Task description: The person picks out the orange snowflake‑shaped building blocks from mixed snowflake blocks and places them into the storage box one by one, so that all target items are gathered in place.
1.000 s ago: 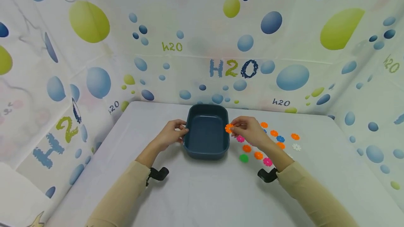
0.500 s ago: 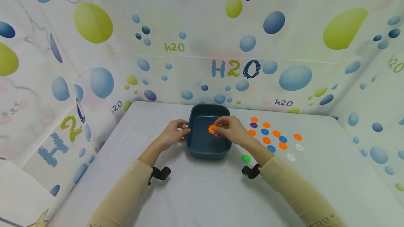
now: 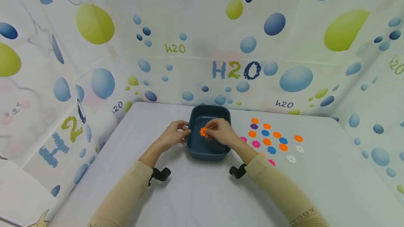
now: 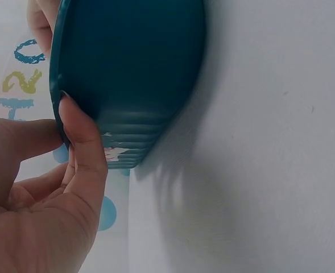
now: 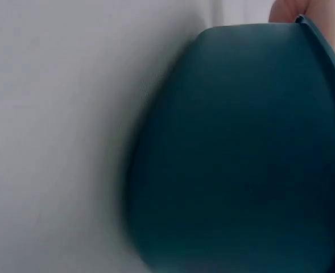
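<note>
Left grip (image 3: 172, 135) on the tub (image 3: 206, 156), right grip (image 3: 220, 131) on an orange disc (image 3: 202, 131)

At far left, a wall cloth (image 3: 104, 55) printed with blue and green spots runs down beside the table (image 3: 195, 195) and continues behind it. Next comes the left sleeve (image 3: 126, 192), tan, with a black wrist mount (image 3: 161, 174) at its cuff. From it, the left grip pinches the tub's left rim; the left wrist view shows digits on both sides of that edge. The dark blue tub stands upright on the table. Over its inside, the right grip pinches the flower-shaped orange disc between the fingertips; how high it is above the tub's floor, I cannot tell. The right forearm crosses the tub's right side, its tan right sleeve (image 3: 277, 188) reaching toward the bottom edge. Farther right, loose discs (image 3: 265, 133) lie scattered on the table in orange, blue and pink, with one purple disc (image 3: 254, 126) nearest the tub's back corner and two white discs (image 3: 291, 159) toward the right. The arm partly covers some near ones.
</note>
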Demonstrator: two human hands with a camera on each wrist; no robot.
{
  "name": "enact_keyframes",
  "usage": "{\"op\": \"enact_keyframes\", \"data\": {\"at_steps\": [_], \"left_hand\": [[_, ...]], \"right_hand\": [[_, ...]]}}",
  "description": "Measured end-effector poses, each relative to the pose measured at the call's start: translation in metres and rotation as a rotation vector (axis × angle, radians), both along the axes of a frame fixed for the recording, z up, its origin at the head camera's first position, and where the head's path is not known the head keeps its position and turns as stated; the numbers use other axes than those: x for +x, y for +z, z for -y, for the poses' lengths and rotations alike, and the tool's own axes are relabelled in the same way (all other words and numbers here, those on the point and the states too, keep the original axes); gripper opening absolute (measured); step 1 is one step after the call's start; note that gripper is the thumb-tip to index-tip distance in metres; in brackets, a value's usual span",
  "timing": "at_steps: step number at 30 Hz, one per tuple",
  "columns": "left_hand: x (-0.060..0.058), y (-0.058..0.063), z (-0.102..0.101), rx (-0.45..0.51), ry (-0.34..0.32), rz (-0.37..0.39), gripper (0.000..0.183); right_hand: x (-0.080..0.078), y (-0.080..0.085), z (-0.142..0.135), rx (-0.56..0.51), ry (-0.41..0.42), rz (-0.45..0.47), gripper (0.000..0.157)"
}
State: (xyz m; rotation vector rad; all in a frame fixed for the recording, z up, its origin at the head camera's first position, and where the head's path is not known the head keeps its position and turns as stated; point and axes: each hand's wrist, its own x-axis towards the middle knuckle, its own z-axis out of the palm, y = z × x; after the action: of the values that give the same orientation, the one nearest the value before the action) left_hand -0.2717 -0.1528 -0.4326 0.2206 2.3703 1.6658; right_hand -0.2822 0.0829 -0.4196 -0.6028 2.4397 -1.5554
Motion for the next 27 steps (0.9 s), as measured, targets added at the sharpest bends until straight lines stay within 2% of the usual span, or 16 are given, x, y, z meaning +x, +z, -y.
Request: {"op": "enact_keyframes", "data": {"at_steps": [5, 11, 20, 23, 27], "left_hand": [[0.0, 0.0, 0.001, 0.008, -0.006, 0.002, 0.043], [0.0, -0.002, 0.001, 0.018, -0.015, 0.002, 0.043], [0.001, 0.0, 0.002, 0.015, -0.021, -0.004, 0.042], [0.001, 0.001, 0.001, 0.017, -0.024, -0.001, 0.042], [0.001, 0.003, 0.001, 0.007, -0.021, 0.004, 0.043]], "right_hand": [[-0.005, -0.005, 0.01, 0.016, -0.023, -0.002, 0.013], [-0.012, -0.011, 0.018, 0.035, -0.108, 0.028, 0.013], [-0.023, -0.018, 0.027, 0.04, -0.165, 0.059, 0.016], [-0.027, -0.019, 0.027, 0.041, -0.155, 0.085, 0.017], [-0.027, -0.019, 0.027, 0.049, -0.103, 0.123, 0.019]]}}
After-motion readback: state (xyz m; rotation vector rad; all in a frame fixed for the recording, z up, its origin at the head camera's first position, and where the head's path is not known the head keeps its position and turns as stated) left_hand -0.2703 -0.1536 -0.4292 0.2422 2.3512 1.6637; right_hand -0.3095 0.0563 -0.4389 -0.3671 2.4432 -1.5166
